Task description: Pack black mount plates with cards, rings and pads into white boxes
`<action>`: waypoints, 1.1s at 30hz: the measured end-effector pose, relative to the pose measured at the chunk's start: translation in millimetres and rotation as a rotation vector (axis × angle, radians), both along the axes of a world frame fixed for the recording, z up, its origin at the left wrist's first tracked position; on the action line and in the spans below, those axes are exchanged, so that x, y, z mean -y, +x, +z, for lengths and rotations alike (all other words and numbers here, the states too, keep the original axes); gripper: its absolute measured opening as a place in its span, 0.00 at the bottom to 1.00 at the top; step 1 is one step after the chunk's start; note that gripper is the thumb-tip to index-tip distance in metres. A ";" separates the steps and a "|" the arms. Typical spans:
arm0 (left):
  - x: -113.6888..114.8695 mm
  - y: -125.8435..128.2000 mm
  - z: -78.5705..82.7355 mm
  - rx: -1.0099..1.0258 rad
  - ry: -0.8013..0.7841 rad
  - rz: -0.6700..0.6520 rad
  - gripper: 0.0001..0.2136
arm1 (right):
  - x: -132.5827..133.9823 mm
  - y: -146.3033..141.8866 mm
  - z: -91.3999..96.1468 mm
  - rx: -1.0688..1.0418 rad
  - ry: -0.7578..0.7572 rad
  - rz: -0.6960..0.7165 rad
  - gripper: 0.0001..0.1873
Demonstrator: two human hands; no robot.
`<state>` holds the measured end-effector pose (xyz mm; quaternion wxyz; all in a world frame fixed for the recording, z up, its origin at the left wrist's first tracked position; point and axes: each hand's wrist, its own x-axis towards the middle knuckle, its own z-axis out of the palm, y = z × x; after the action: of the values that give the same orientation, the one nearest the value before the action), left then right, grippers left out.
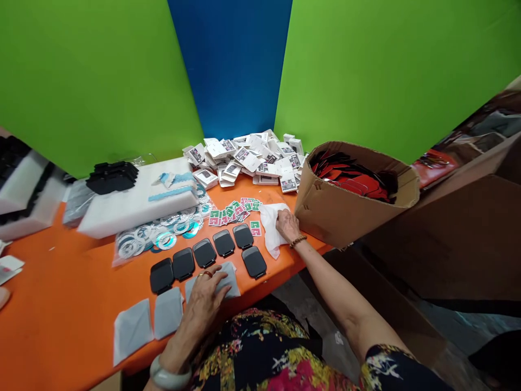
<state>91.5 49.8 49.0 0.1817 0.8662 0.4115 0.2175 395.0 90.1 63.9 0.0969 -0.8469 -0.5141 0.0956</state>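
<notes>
My left hand [205,293] lies with its fingers apart over the frosted pouches at the table's front edge. Its fingertips touch a pouch [231,279] with something dark inside. To its left are two more filled frosted pouches, one in the middle [169,312] and one at the far left [133,328]. Flat black rounded-square pieces [204,252] stand in a row behind that hand, and a single black piece [254,262] lies right of it. My right hand [288,225] has its fingers closed on thin white pouches [269,231] beside the carton.
A cardboard carton [325,209] holds red and black pieces. Small white boxes [248,157] are heaped against the partition. Green and red stickers [232,213], bagged rings [163,236] and a white foam block [138,198] with black pieces [112,178] occupy the orange table [77,304].
</notes>
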 end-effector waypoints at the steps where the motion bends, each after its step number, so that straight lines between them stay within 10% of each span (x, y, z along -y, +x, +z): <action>1: -0.5 0.5 0.6 -0.006 0.004 -0.003 0.10 | -0.8 -0.8 -1.2 0.003 0.006 -0.002 0.14; 12: -8.3 8.6 12.6 0.038 -0.072 -0.013 0.09 | 22.2 -0.1 19.5 0.050 0.227 -0.050 0.07; 21: -5.6 36.8 53.4 0.354 -0.528 0.119 0.21 | 60.2 -38.1 66.7 -0.136 1.004 0.236 0.07; 27: -12.1 56.2 62.6 0.792 -0.793 0.114 0.29 | 62.3 -80.0 57.7 -0.232 1.033 0.418 0.08; 33: -10.0 55.2 69.2 0.801 -0.810 0.113 0.21 | 75.3 -117.2 43.7 -0.365 0.924 0.613 0.07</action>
<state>146.7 59.8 118.2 0.6291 0.5541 0.4069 0.3629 277.8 14.7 107.7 0.5112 -0.4990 -0.6992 0.0293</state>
